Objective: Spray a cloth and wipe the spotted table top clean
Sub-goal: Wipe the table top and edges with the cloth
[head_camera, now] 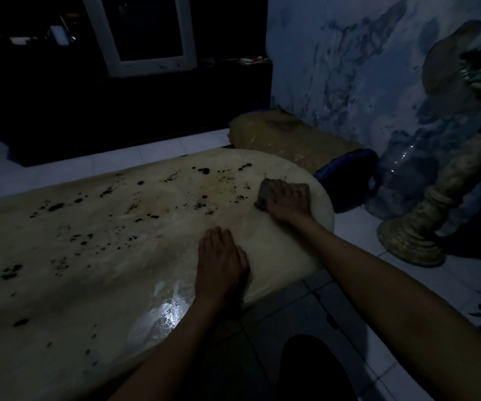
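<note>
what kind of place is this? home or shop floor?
Probably a dim room in a home, not a shop floor: an old CRT monitor, a white tiled floor, and a big water jug against a peeling painted wall.

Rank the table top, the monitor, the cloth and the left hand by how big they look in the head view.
1. table top
2. monitor
3. left hand
4. cloth
The last two are unsure: the left hand is nearer the camera, and the right hand covers part of the cloth.
</note>
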